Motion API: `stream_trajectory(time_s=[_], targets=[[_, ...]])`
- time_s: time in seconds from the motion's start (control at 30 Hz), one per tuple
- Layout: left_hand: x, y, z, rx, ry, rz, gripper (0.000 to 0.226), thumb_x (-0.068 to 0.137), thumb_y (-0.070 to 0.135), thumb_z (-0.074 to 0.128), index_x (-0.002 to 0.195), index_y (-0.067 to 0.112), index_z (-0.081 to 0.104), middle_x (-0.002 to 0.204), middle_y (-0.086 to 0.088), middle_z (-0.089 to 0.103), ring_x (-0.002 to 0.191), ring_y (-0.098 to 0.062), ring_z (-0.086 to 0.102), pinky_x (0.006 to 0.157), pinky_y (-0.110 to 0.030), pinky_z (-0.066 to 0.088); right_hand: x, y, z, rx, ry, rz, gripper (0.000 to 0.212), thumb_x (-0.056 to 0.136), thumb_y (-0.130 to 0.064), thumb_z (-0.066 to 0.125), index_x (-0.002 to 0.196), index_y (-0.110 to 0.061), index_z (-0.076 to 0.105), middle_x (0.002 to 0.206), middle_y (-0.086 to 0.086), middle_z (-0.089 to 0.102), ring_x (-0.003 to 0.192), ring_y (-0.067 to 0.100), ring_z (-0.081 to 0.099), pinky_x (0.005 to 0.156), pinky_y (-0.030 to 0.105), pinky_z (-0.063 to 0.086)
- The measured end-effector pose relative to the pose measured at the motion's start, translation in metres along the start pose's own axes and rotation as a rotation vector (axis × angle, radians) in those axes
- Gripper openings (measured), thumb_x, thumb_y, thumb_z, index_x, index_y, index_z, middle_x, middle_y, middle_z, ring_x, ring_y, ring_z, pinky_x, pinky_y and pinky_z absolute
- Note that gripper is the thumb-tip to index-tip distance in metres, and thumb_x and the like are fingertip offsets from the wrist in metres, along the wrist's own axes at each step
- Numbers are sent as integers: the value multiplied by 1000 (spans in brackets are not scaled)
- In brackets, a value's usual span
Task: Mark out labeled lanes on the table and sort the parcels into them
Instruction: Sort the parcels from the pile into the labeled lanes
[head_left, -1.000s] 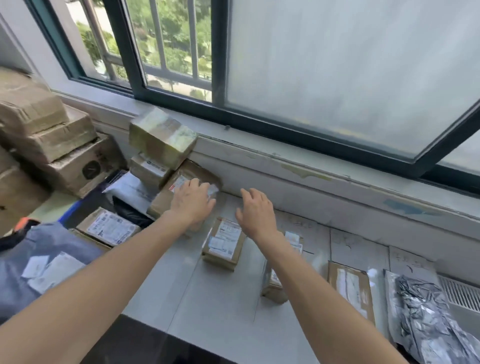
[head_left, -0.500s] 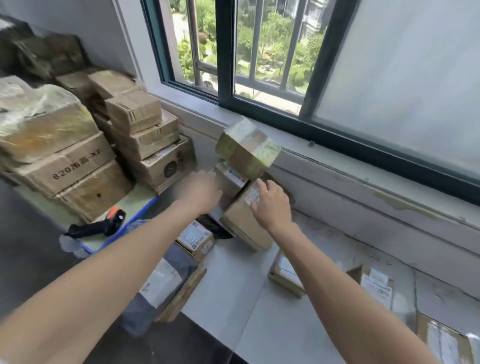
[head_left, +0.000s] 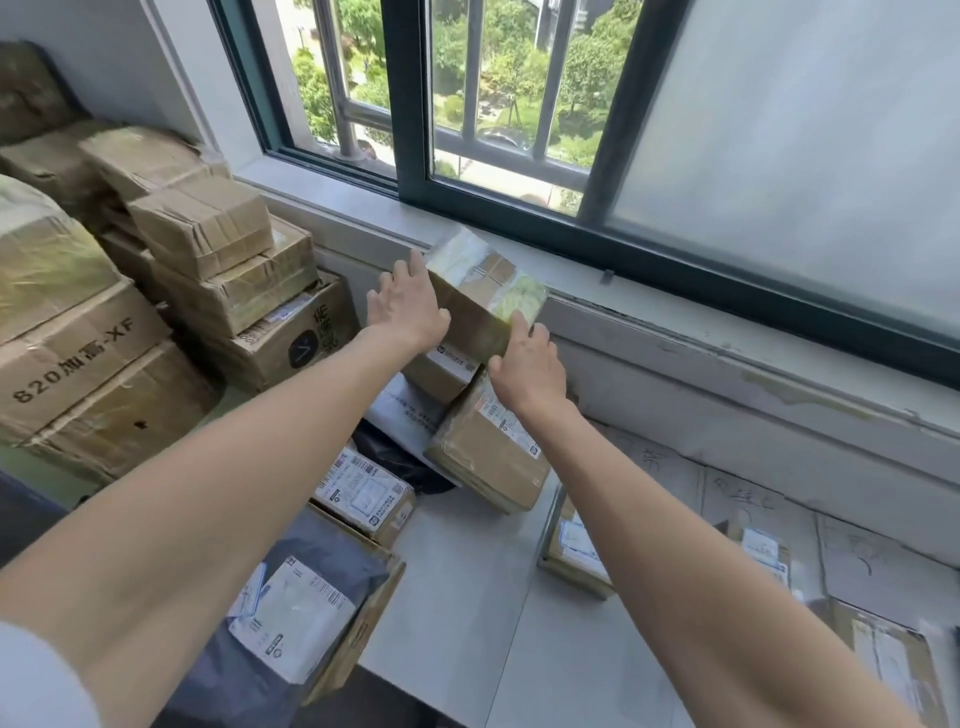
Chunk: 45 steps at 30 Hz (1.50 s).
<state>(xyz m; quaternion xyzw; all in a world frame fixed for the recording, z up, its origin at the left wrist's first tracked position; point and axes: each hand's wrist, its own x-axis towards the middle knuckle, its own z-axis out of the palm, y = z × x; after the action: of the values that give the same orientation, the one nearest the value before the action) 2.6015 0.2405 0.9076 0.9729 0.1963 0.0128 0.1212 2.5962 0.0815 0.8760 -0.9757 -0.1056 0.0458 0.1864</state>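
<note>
Brown cardboard parcel (head_left: 480, 299), glossy under clear tape with a yellowish sheen on top, sits on top of the heap at the far side of the table (head_left: 467, 597), just below the windowsill (head_left: 363, 208). It is tilted, and its long axis seems to run far-left to near-right, near-right corner pointing at the right hand; motion blur makes this hard to be sure of. The left hand (head_left: 408, 306) lies flat on the left face, fingers straight and spread. The right hand (head_left: 530, 364) touches the near-right corner with fairly straight fingers, thumb low by the bottom edge. Box is squeezed between the two palms; neither hand curls round it. Under it are a smaller labelled box (head_left: 441, 371) and a tilted brown taped box (head_left: 488, 452) leaning against the heap. A white mailer (head_left: 410, 410) and a black bag (head_left: 395, 460) are wedged lower down. Near left: a small box with a barcode label (head_left: 363, 496) and a grey poly mailer (head_left: 296, 613) with a white label. The table is smooth pale grey, and handwritten paper lane labels (head_left: 748, 499) line its far right edge. Flat parcels (head_left: 571, 551) lie right of the right forearm. Large brown cartons (head_left: 234, 291) are stacked at left. Dark green window frame (head_left: 410, 104), frosted pane (head_left: 805, 130) right, trees outside.
</note>
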Motion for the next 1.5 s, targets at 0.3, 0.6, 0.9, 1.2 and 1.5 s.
stream_trajectory(time_s=[0.3,0.6,0.9,1.2,1.5], targets=[[10,1,9,71,53,111,70,89,24,59,147,10,22,139,-16,41,125,-35,43,100,-47,38,12,2,9,119,-21,35,66,96,-23,49,153,-22,16,137,16,43,110,33,53,83,42,48],[-6,-3,7,-144,51,116,68,91,13,54,151,14,22,140,-14,38,113,-35,52,89,-44,46,1,0,11,291,47,77,69,94,-20,50,155,-23,19,139,13,44,109,29,55,78,32,38],[-53,-15,8,-266,101,87,71,91,9,53,153,17,21,139,-10,41,107,-34,57,85,-44,48,-28,-6,5,386,139,82,66,91,-16,52,152,-23,29,146,11,41,112,27,57,84,33,44],[-105,-6,3,-444,230,103,66,92,3,54,152,17,31,145,-6,46,121,-27,55,97,-42,49,-61,10,-15,422,213,44,64,92,-15,58,150,-24,34,143,8,45,117,25,56,89,35,46],[-127,47,-28,-435,332,192,62,94,9,56,151,18,33,132,-10,59,121,-32,47,101,-53,41,-83,51,-40,681,249,135,49,90,-38,68,132,-16,54,132,6,45,101,8,45,88,19,34]])
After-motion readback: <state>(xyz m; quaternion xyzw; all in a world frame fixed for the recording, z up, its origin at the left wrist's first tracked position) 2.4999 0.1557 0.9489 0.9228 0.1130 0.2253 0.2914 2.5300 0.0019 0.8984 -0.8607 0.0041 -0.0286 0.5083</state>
